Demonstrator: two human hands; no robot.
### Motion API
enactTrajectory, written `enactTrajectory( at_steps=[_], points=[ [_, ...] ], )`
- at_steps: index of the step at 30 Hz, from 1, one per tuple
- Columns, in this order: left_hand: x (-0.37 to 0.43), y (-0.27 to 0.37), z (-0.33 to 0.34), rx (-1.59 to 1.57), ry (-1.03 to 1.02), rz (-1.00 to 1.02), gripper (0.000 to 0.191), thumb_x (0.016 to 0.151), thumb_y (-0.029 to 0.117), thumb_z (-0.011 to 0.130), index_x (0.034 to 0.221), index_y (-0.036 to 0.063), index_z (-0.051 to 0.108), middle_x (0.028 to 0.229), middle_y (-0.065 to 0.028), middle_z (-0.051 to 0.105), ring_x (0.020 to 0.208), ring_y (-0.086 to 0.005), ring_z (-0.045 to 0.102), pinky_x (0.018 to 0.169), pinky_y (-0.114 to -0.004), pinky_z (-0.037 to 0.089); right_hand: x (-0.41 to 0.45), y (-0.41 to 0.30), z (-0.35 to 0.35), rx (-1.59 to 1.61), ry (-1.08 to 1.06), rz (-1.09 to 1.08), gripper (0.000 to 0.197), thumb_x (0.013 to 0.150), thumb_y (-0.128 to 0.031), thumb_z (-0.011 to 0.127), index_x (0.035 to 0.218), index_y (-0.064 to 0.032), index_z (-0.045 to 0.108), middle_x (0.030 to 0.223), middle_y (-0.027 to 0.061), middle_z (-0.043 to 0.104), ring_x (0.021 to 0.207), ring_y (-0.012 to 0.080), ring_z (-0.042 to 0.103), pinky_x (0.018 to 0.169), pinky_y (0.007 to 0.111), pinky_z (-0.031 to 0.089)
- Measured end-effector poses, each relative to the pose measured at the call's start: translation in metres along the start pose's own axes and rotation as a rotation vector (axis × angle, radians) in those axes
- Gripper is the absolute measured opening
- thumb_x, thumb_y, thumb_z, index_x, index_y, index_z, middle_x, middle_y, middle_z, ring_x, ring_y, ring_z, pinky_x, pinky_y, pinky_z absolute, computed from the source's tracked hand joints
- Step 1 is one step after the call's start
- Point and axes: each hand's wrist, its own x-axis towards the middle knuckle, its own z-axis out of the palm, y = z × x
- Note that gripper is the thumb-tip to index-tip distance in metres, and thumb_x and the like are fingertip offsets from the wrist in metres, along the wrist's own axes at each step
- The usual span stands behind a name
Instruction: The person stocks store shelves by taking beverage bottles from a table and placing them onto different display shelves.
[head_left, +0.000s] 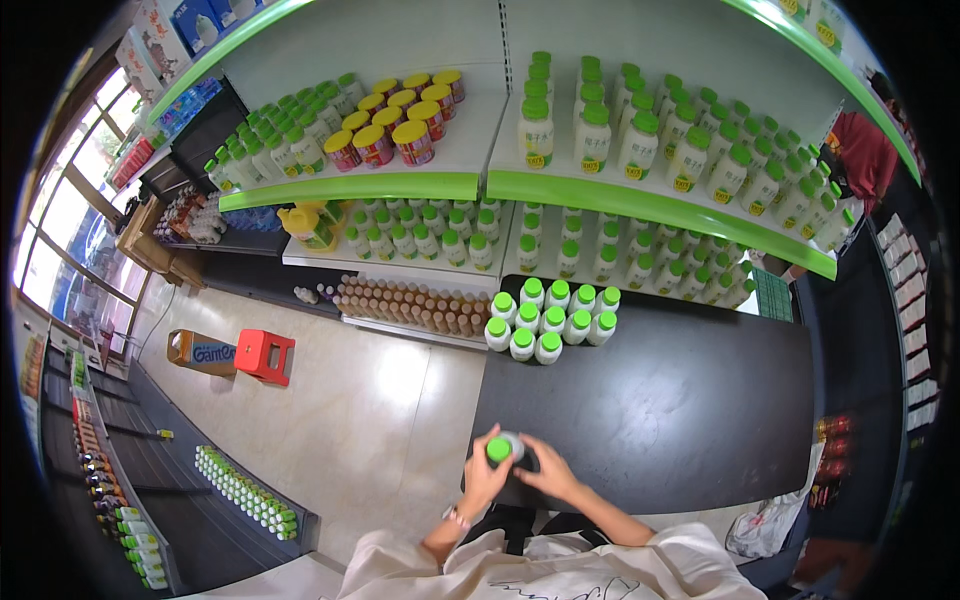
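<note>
My left hand (482, 474) grips a bottle with a green cap (499, 450) above the near-left edge of a black table (645, 405). The bottle leans, its cap towards me and its blurred greyish body (513, 442) pointing away to the right. My right hand (553, 470) is close on the bottle's right side, thumb and fingers apart and curved around its body. Whether those fingertips press on it is not clear. Farther back on the same table, several white bottles with green caps (553, 319) stand upright in a group.
Behind the table rise shelves with green edge strips (660, 217), holding bottles of coconut water (595, 139) and yellow-lidded tubs (373, 142). A red plastic stool (264, 356) and a cardboard box (201, 352) stand on the left floor. A person in a red top (862, 161) is at far right.
</note>
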Motion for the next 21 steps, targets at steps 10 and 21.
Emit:
enactTrajectory(
  at_steps=[10,21],
  points=[
    [-0.077,0.093,0.039,-0.159,-0.026,-0.054,0.049,0.077,0.014,0.081,0.117,-0.0006,0.058,0.116,-0.0117,0.068,0.102,-0.0157,0.066,0.088,-0.032,0.054,-0.092,-0.057,-0.061,0.216,-0.038,0.089,0.075,0.071,-0.029,0.085,0.132,-0.0044,0.051,0.119,0.0155,0.064,0.109,0.0270,0.063,0.094,0.036,0.049],
    [0.012,0.360,0.140,-0.065,-0.194,0.725,0.058,0.084,0.005,0.069,0.137,-0.0037,0.047,0.138,-0.0204,0.051,0.120,-0.0327,0.057,0.099,-0.037,0.047,-0.090,-0.141,-0.329,0.456,0.448,-0.350,0.072,0.069,-0.021,0.086,0.128,-0.0009,0.051,0.115,0.0094,0.065,0.106,0.0166,0.061,0.094,0.034,0.048]
  ],
)
